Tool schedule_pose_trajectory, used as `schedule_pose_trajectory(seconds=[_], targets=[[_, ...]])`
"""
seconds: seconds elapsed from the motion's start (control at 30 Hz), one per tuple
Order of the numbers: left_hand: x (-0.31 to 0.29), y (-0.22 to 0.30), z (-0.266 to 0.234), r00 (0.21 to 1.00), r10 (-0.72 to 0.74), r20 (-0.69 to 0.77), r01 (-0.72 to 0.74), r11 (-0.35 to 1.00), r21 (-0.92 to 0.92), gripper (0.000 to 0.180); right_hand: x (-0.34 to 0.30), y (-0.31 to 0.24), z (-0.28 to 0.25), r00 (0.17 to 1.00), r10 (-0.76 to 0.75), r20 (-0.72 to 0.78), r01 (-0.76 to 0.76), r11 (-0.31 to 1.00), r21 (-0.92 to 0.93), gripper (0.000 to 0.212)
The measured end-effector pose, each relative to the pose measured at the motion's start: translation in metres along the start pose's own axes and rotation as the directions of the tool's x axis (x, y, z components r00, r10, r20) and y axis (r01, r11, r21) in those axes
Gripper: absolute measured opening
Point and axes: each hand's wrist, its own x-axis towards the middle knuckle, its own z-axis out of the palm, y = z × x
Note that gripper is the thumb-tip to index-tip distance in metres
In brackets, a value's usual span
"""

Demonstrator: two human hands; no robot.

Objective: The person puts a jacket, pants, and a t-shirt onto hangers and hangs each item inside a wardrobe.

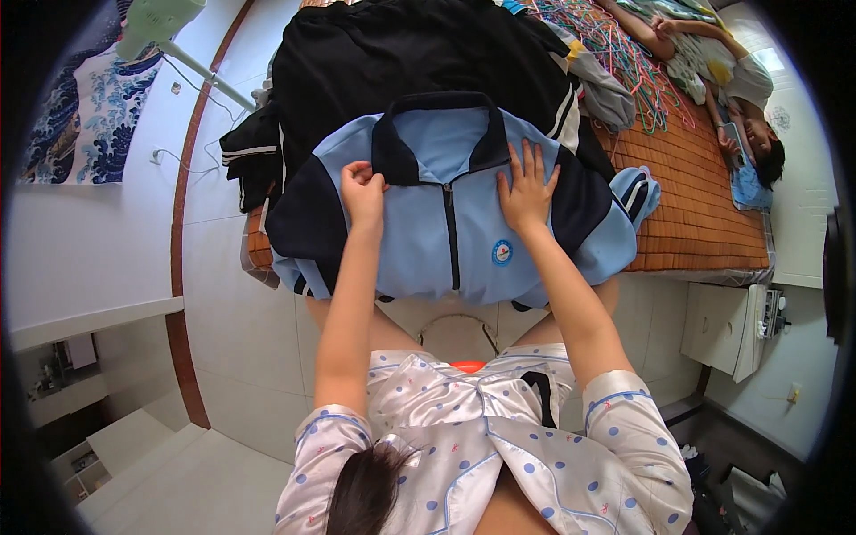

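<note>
A light-blue zip jacket (419, 232) with dark navy collar and sleeves is spread front side up before me, its collar pointing away. Its zip is mostly done up, and a round badge (503, 253) sits on the right of the chest. At the left collar tip, my left hand (364, 192) is closed, its curled fingers pinching the jacket fabric. My right hand (529, 189) lies flat on the other side of the chest, fingers spread. Under and beyond the jacket lies black clothing (383, 53) with white stripes.
The bed has a brown woven mat (695, 209). Many coloured hangers (637, 80) are heaped at the far right beside a grey garment (608, 102). Another person (744, 80) lies on the bed holding a phone. A pale green fan (152, 22) stands far left; a white cabinet (718, 325) is at right.
</note>
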Motion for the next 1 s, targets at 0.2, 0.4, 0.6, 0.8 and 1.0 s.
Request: schedule_pose_trajectory(seconds=[0.2,0.4,0.6,0.8,1.0], targets=[[-0.046,0.026,0.05,0.673,0.697,0.247,-0.683,0.459,0.568,0.038,-0.001,0.004,-0.001,1.0,-0.001,-0.018,0.001,1.0,0.003,0.054],[-0.047,-0.017,0.045,0.749,0.413,0.518,-0.61,0.124,0.782,0.057,0.0,-0.002,-0.004,1.0,-0.002,-0.014,0.002,1.0,0.004,0.053],[-0.056,-0.011,0.062,0.72,0.482,0.5,-0.629,0.149,0.763,0.06,0.0,0.001,-0.004,1.0,0.009,-0.017,-0.009,1.0,-0.002,0.054],[-0.065,-0.019,0.076,0.529,0.394,0.751,-0.83,0.057,0.555,0.061,-0.001,-0.001,-0.006,1.0,0.002,-0.013,-0.001,0.999,0.045,0.058],[-0.066,-0.025,0.082,0.529,0.434,0.729,-0.829,0.082,0.553,0.053,0.003,0.006,-0.005,0.998,0.066,0.016,-0.068,0.99,0.128,0.061]])
